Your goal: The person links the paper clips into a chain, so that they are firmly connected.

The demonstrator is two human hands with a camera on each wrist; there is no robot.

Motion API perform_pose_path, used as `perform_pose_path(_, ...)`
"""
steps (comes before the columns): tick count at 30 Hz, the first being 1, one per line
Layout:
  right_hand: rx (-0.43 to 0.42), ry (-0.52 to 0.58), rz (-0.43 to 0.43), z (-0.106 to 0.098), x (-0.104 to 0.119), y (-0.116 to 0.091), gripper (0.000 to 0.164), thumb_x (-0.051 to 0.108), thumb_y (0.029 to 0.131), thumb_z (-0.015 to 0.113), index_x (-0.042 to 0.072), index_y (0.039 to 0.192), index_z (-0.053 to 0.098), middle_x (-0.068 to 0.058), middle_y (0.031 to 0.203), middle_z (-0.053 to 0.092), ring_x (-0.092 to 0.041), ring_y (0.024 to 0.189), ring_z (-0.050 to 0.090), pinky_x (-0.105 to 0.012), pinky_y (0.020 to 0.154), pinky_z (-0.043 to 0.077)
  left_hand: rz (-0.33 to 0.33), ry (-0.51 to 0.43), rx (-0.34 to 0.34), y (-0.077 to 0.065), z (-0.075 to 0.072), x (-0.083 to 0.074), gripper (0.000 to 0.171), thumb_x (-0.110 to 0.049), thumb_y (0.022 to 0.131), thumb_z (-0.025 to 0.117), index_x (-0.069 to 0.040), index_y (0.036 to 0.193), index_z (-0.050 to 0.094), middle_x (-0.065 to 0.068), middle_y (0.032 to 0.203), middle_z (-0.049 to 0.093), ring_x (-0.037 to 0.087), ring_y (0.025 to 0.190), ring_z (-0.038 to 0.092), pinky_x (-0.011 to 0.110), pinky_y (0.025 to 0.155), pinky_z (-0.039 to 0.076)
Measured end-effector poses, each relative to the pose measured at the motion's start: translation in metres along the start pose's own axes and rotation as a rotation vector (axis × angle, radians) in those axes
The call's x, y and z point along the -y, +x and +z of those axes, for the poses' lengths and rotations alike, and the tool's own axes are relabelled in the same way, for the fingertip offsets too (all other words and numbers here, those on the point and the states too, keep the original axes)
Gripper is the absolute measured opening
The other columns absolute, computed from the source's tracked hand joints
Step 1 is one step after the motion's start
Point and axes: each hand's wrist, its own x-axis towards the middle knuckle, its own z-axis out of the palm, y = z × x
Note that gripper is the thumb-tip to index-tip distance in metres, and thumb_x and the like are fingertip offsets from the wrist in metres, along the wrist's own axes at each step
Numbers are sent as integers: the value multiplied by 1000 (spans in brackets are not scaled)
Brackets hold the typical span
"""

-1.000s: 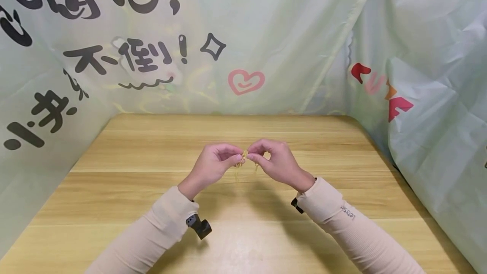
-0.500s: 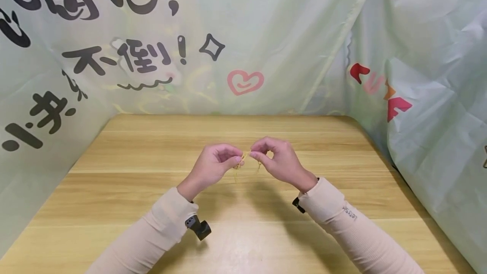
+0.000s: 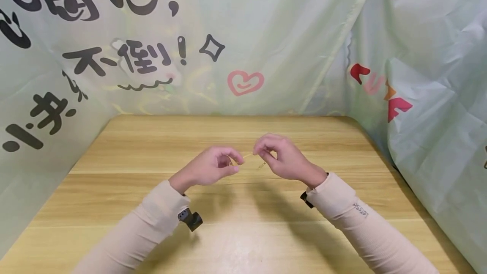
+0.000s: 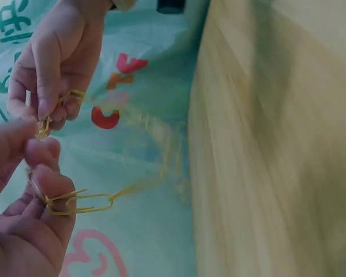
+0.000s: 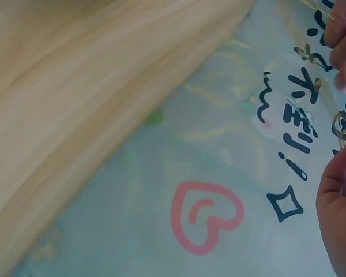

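A chain of gold paper clips hangs between the two hands above the table. My left hand has its fingers curled round part of the chain; in the head view its thumb and forefinger stand slightly apart. In the left wrist view, clips cross its fingers, and part of the hanging loop is blurred. My right hand pinches the chain between thumb and fingertips, with a short length dangling below. A thin gold stretch spans the gap between the hands. The right wrist view catches both hands only at its right edge.
Beneath the hands lies a wood-grain table. Pale green printed cloth hangs behind it and along both sides. Each wrist wears a small black camera, the left one showing more plainly.
Hands that were nearly touching have drawn apart, the left one moving left and the right one right. My left thumb and forefinger have parted, and the stretch of chain between the hands is longer.
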Motion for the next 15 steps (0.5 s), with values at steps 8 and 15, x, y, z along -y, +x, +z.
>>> perform_pose_path(8,194,-243,-24,-6,-5,-7,20,-13,83,66,4,92,73,-5,96,66,-19,84,65,-27,70,55,78,315,11,-2,-10,-3,23,2,90,61,-5,111,68,6,106,67,12,74,64,21,63,53)
perform_pose_path(15,372,-168,152,2,-20,-8,25,-10,84,63,4,102,72,-6,105,68,-12,78,64,-25,67,53,-3,393,101,2,0,12,42,4,87,62,-3,128,58,15,132,54,12,80,66,21,71,53)
